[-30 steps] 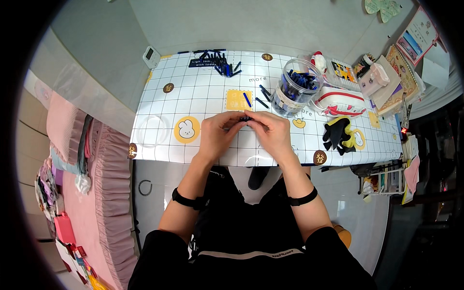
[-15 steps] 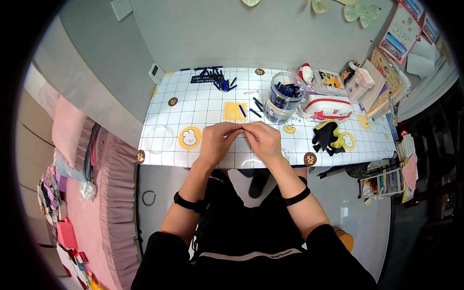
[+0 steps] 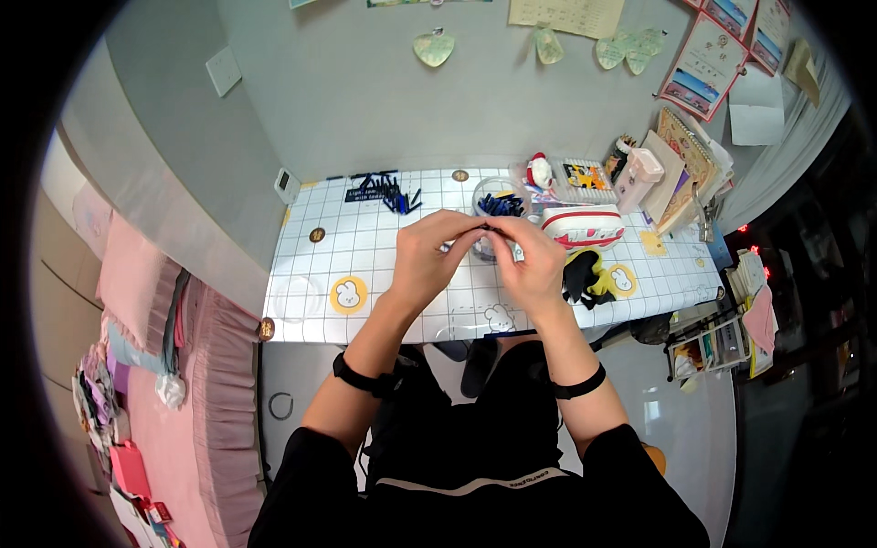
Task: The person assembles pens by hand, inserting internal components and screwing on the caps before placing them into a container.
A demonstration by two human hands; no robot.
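Observation:
Both hands meet fingertip to fingertip above the table, in front of the clear jar (image 3: pixel 479 194). My left hand (image 3: pixel 427 258) is closed, thumb and fingers pinching one end of a small dark stick (image 3: pixel 491 228). At its other end, my right hand (image 3: pixel 532 267) pinches too; the fingers cover most of it. Inside the jar are many short dark blue sticks (image 3: pixel 501 205), like ink cartridges. A loose pile of similar sticks (image 3: pixel 393 195) lies at the back left of the table. My hands hide the table patch under them and part of the jar.
A white grid-patterned cover (image 3: pixel 315 260) lies on the table. A round clear lid (image 3: pixel 300 298) rests at its left. Right of the jar are a red-and-white pencil case (image 3: pixel 585 226) and a crumpled black-and-yellow item (image 3: pixel 585 278). Books (image 3: pixel 681 169) stand at the back right.
The view has tilted upward, showing more wall. My joined hands have moved away from the table's front edge toward the jar, and a dark stick now shows between the fingertips.

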